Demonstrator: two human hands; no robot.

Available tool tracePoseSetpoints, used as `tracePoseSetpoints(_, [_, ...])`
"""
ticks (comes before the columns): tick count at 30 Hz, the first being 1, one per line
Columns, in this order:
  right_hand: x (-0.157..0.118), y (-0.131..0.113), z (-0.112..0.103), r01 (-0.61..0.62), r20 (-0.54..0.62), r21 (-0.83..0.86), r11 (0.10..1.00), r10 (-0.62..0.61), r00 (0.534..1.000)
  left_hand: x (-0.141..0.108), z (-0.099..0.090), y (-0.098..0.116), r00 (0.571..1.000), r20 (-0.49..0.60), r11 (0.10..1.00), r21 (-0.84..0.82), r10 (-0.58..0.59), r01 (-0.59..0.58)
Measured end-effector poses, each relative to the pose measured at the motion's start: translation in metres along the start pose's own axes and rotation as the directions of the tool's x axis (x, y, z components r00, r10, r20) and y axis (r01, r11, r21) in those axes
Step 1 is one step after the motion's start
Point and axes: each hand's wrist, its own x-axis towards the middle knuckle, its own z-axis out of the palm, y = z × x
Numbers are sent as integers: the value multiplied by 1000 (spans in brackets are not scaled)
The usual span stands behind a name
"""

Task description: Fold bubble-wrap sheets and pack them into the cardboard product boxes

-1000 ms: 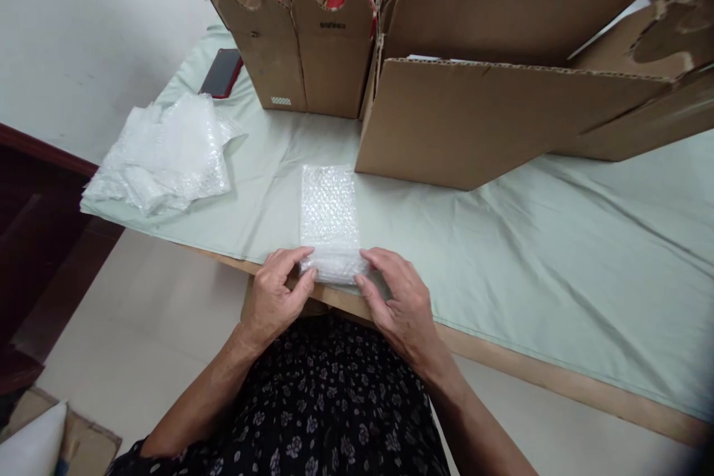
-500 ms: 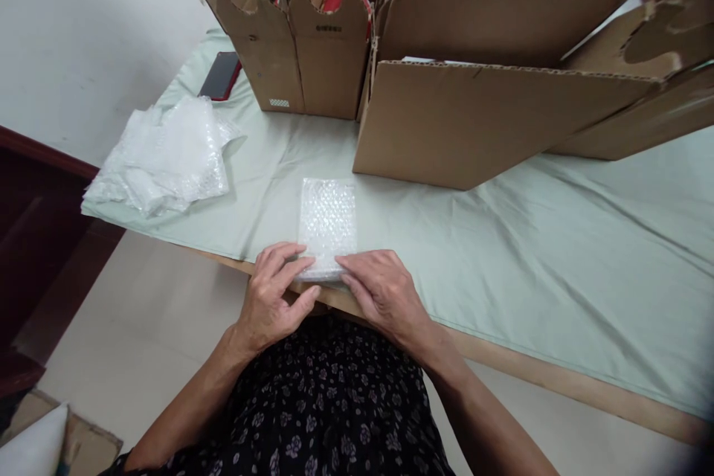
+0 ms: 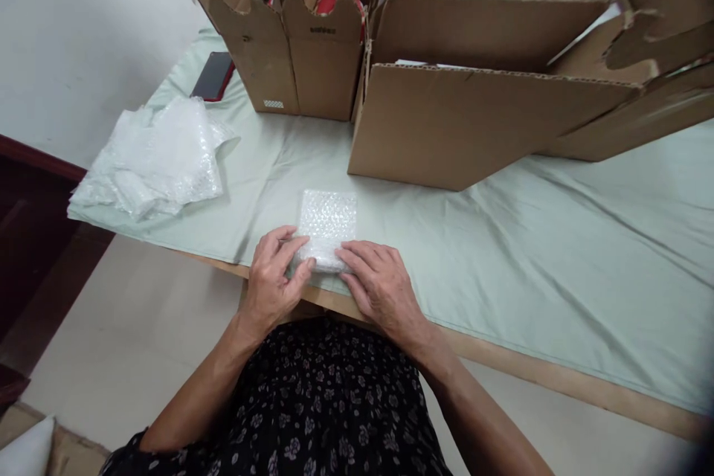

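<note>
A small piece of clear bubble wrap (image 3: 328, 217) lies flat near the table's front edge, its near end rolled or folded over into a thicker band. My left hand (image 3: 274, 268) grips the left end of that band, thumb on the near side and fingers over the top. At the right end, my right hand (image 3: 382, 279) holds the same band in a like way. Whether anything sits inside the fold cannot be made out.
A heap of bubble wrap sheets (image 3: 161, 156) lies at the table's left, with a dark phone in a red case (image 3: 213, 76) behind it. Cut-open cardboard boxes (image 3: 491, 126) with red and white packets stand along the back. The table (image 3: 502, 268) has a pale green cloth.
Both hands have moved slightly away from my body, folding the near end of the bubble wrap further over. The flat part beyond the fold is shorter. The view has shifted slightly.
</note>
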Motion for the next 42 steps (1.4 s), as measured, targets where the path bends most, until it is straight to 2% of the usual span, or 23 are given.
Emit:
tracePoseSetpoints(3, [-1,0,-3,-92,15,171,981,90,996,-10,-12,5,993,94,992,-107,71,-61])
tracePoseSetpoints(6, [-5,-2,-5,-178,68,244,953,166,984,-13,-14,8,990,124,990,-136,61,-44])
tracePoseSetpoints(10, [-9,-5,-7,-213,-35,57,975,215,976,0,1,4,999,44,1000,3,-9,8])
tracePoseSetpoints(13, [-5,-7,-4,-120,-19,-50,992,119,993,11,12,1,998,-10,994,84,-67,68])
tracePoseSetpoints(15, [1,-7,-1,-54,51,-80,995,58,997,11,14,1,992,-37,992,44,-117,119])
tracePoseSetpoints(17, [7,-3,3,-71,79,-83,994,78,994,5,11,5,976,-57,975,-79,-210,206])
tracePoseSetpoints(19, [11,0,6,-154,39,-19,988,154,987,-6,6,11,937,-36,908,-263,-346,325])
tracePoseSetpoints(22, [11,-2,8,-259,-13,219,941,268,963,-20,3,23,865,125,687,-556,-486,467])
tracePoseSetpoints(25, [5,-13,4,-299,54,425,854,306,950,-21,10,35,841,280,482,-716,-463,505])
tracePoseSetpoints(27, [-3,-17,-1,-317,96,464,827,309,946,-17,15,40,836,319,436,-739,-446,514])
tracePoseSetpoints(30, [-15,-9,-16,-347,93,493,798,348,933,-10,16,45,830,349,472,-697,-434,540])
tracePoseSetpoints(32, [-20,3,-29,-373,147,570,733,356,923,-7,14,49,839,386,551,-634,-384,543])
tracePoseSetpoints(34, [-22,13,-43,-401,246,645,650,321,915,-5,12,55,866,409,664,-566,-287,488])
tracePoseSetpoints(36, [-20,19,-56,-427,308,671,607,296,904,-3,15,62,899,411,775,-517,-150,365])
tracePoseSetpoints(38, [-14,20,-66,-448,332,654,610,300,894,-2,21,68,916,401,846,-484,-12,223])
tracePoseSetpoints(40, [-9,20,-77,-451,344,605,657,295,891,3,26,71,921,379,893,-441,90,95])
tracePoseSetpoints(42, [-4,22,-90,-409,327,535,739,265,907,14,26,72,910,359,914,-404,205,-46])
